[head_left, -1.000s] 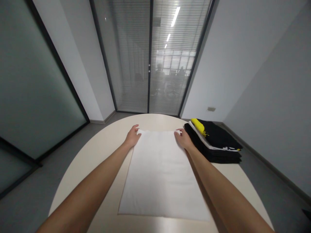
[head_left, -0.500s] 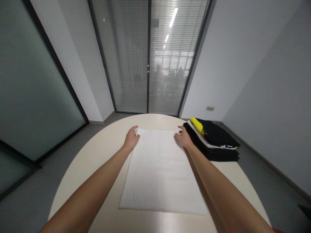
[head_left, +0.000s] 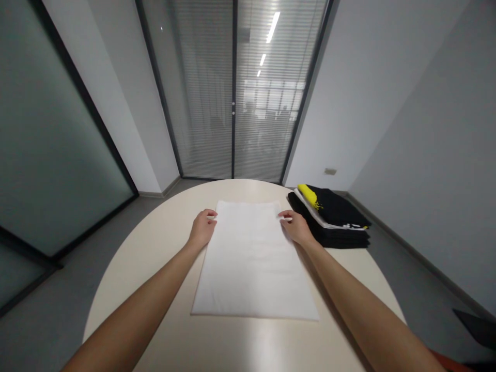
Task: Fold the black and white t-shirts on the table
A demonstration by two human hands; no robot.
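A white folded cloth (head_left: 253,258) lies flat on the round table, squared into a smooth panel that looks wider toward me. At its far left side, my left hand (head_left: 202,227) has thumb and fingertips closed on the edge. On the opposite side, my right hand (head_left: 296,227) pinches the far right edge, with a bit of white showing between thumb and fingers. Both forearms reach across the table on either side of the cloth. Just beyond my right hand sits a stack of folded black cloths (head_left: 337,217), with a white layer and a yellow print near its top.
The cream round table (head_left: 155,258) has a curved edge on both sides. Behind it stands a glass partition with blinds (head_left: 209,103). A wall socket (head_left: 330,171) is at the back right. A dark object (head_left: 475,325) shows at the lower right.
Both hands have shifted from the cloth's far corners a little down its sides toward me, their fingers drawing in. The cloth's near edge sits slightly farther away. The view has shifted slightly.
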